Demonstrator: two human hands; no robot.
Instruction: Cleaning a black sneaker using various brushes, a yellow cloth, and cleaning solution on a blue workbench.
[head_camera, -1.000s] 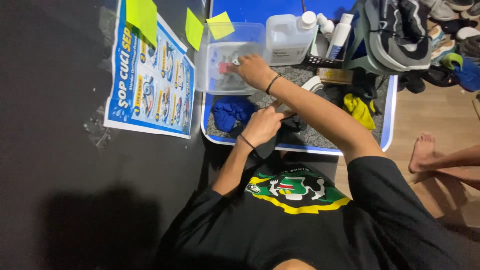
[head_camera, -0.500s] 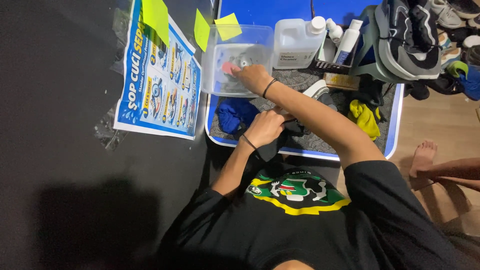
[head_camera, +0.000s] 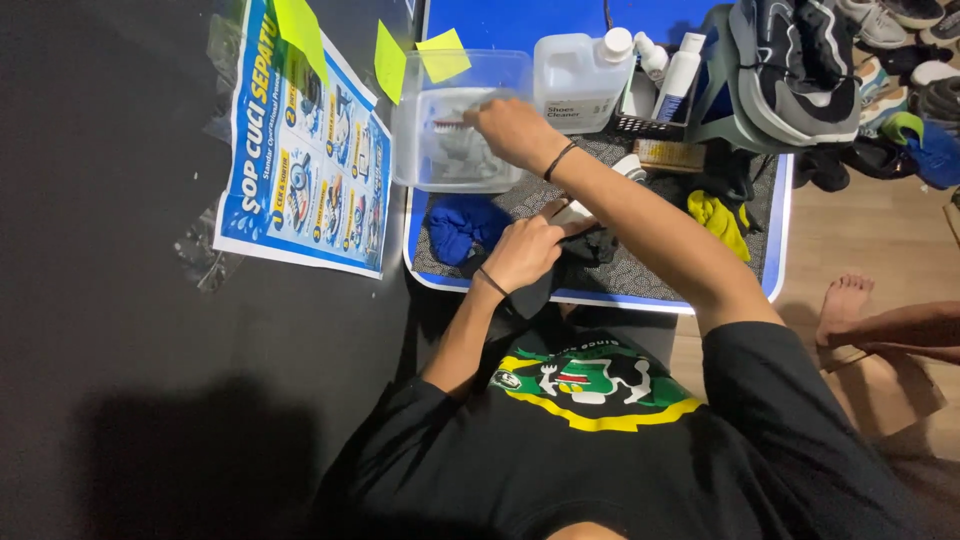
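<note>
My right hand (head_camera: 512, 128) reaches into a clear plastic tub (head_camera: 415, 160) and grips a small brush (head_camera: 455, 125) whose bristles point left. A black band sits on that wrist. My left hand (head_camera: 525, 250) rests nearer my body on the blue table (head_camera: 770, 260). It is closed on a dark item (head_camera: 590, 245) with a white part showing; I cannot tell exactly what it is. A blue cloth (head_camera: 462, 225) lies just left of that hand.
A white cleaner jug (head_camera: 580, 75) and spray bottles (head_camera: 680, 70) stand behind the tub. A sneaker (head_camera: 790, 70) sits raised at the back right, a yellow cloth (head_camera: 720, 220) below it. A poster (head_camera: 305, 160) lies left. Another person's bare foot (head_camera: 845, 300) is at the right.
My right hand has shifted a little toward the tub's far side, and the brush now shows to its left. My left hand keeps its grip in the same place.
</note>
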